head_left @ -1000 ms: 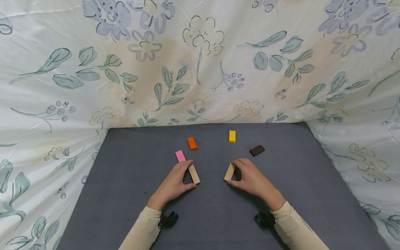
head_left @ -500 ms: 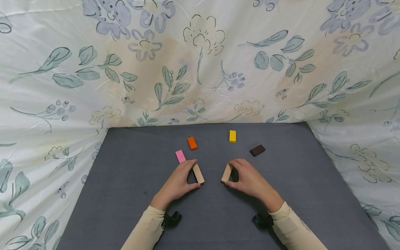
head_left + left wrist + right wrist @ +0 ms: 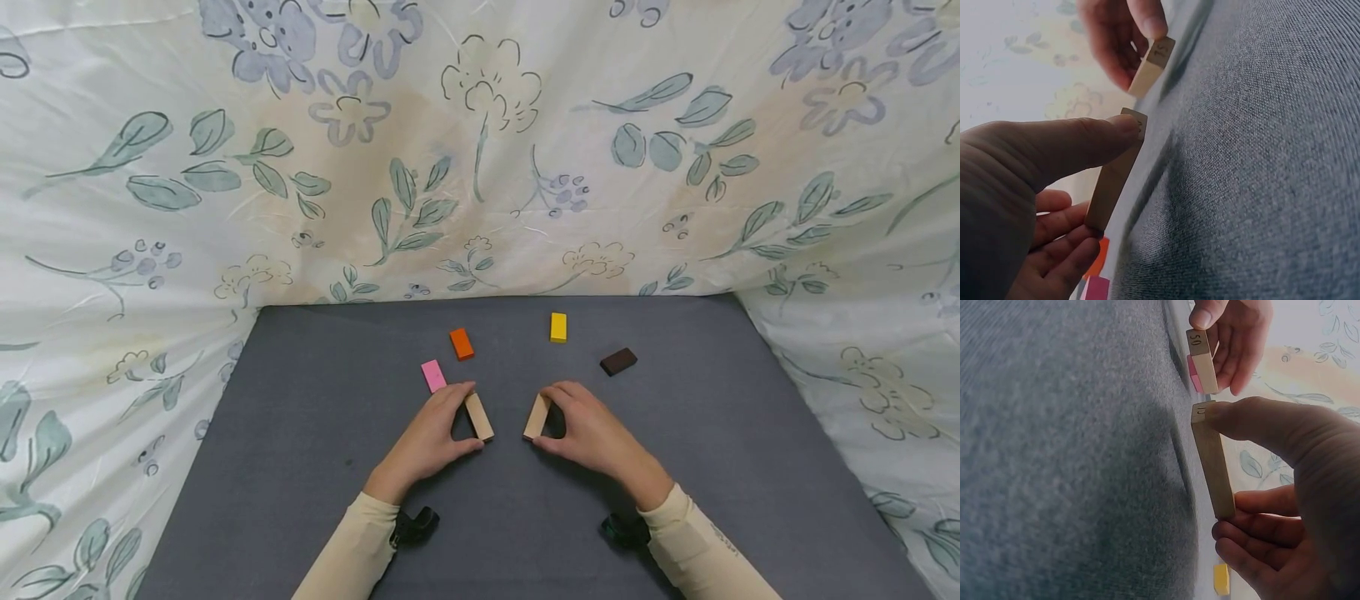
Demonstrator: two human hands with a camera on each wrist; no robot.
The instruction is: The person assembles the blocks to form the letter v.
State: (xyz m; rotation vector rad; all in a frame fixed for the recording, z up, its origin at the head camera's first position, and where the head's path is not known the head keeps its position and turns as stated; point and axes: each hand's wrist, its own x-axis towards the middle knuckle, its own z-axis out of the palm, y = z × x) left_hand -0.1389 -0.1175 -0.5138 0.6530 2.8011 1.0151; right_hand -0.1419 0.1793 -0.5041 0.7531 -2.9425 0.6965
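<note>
My left hand (image 3: 424, 433) pinches a plain wooden block (image 3: 479, 417) by its two ends, thumb at the near end and fingers at the far end. Opposite it, my right hand (image 3: 592, 427) holds a second wooden block (image 3: 536, 416) the same way. The two blocks are apart and slant toward each other at their far ends in the head view's lower middle. Dark markings show on the blocks' near end faces, on one block (image 3: 1160, 51) in the left wrist view and on the other (image 3: 1196, 339) in the right wrist view. Both blocks seem held slightly above the cloth.
Beyond the hands lie a pink block (image 3: 433, 376), an orange block (image 3: 462, 343), a yellow block (image 3: 558, 327) and a dark brown block (image 3: 618, 362). They rest on a grey cloth-covered table (image 3: 315, 400). A floral curtain (image 3: 480, 167) hangs behind and at both sides.
Both hands have moved inward with their wooden blocks, the left to the right and the right to the left, so the gap between the blocks is narrower. The coloured blocks have stayed put.
</note>
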